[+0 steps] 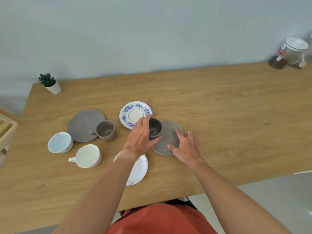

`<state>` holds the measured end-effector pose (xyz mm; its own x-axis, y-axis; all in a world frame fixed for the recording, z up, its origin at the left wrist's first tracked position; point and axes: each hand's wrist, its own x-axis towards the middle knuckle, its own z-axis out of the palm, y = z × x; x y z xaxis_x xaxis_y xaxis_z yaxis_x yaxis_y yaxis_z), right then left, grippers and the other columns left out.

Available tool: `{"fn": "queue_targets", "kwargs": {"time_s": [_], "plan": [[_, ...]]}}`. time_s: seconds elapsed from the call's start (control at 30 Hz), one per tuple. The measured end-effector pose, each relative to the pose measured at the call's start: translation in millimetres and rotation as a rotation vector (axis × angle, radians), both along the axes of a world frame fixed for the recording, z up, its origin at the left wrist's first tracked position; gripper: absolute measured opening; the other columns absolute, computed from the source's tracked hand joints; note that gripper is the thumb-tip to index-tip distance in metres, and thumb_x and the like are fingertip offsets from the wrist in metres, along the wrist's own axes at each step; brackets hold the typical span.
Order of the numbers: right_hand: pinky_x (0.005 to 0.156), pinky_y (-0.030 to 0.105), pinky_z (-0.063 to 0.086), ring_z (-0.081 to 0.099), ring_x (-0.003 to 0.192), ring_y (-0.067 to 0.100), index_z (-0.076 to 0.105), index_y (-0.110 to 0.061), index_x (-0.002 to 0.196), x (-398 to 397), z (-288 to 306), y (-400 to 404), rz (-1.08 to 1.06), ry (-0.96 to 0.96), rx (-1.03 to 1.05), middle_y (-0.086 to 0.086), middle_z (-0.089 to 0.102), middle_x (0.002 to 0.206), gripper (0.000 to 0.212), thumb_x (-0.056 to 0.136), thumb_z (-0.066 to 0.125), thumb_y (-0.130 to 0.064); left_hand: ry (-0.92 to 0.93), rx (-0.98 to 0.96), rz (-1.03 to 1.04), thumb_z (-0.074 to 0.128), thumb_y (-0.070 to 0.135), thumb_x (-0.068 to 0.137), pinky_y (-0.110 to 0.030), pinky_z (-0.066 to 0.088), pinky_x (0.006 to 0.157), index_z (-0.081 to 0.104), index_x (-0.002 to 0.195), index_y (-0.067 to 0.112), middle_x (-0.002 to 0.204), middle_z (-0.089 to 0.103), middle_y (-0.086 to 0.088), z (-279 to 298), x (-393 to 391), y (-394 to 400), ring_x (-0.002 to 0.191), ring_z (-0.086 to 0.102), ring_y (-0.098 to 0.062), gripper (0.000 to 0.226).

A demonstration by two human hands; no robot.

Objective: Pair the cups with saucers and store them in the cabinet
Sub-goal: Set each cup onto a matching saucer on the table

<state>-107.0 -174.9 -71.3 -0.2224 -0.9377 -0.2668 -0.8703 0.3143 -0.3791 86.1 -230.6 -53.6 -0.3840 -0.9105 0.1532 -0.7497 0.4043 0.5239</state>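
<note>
Left hand: fingers and thumb curled round the dark grey cup, holding it over the left edge of a grey saucer.
Right hand: fingers spread and fairly straight, resting on that saucer's right and near rim.
Blue-flowered saucer: at 11 o'clock from the held cup, just beside it.
White saucer: at 6 o'clock, partly under the left forearm.
Second grey cup: at 9 o'clock, touching the larger grey saucer.
White cup and blue-patterned cup: at 8 o'clock, near the table's left end.
Table: wood; potted plant far left corner, jar far right.
</note>
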Motion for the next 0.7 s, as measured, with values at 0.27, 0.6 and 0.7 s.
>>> {"fn": "queue_targets", "kwargs": {"time_s": [0.27, 0.6, 0.7], "plan": [[0.099, 0.035, 0.038, 0.042, 0.107, 0.018, 0.033, -0.037, 0.147, -14, -7, -8, 0.076, -0.015, -0.062, -0.003, 0.033, 0.105, 0.08, 0.078, 0.062, -0.065, 0.018, 0.045, -0.078, 0.078, 0.042, 0.075, -0.029, 0.04, 0.105, 0.032, 0.146, 0.009, 0.134, 0.048, -0.01, -5, -31, -2, 0.123, 0.05, -0.022, 0.091], [0.098, 0.038, 0.04, 0.043, 0.12, 0.024, 0.045, -0.036, 0.137, -27, -25, -6, 0.181, 0.157, -0.2, 0.006, 0.046, 0.128, 0.076, 0.073, 0.054, -0.074, 0.024, 0.038, -0.118, 0.077, 0.042, 0.073, -0.03, 0.042, 0.105, 0.035, 0.143, 0.012, 0.132, 0.05, -0.004, -18, -44, -2, 0.121, 0.05, -0.019, 0.087], [0.098, 0.04, 0.037, 0.041, 0.121, 0.025, 0.042, -0.035, 0.141, -30, -24, -6, 0.218, 0.178, -0.2, 0.008, 0.045, 0.135, 0.077, 0.076, 0.049, -0.075, 0.012, 0.034, -0.112, 0.075, 0.046, 0.074, -0.033, 0.043, 0.104, 0.034, 0.143, 0.014, 0.134, 0.049, -0.003, -21, -44, -2, 0.123, 0.049, -0.018, 0.087]]}}
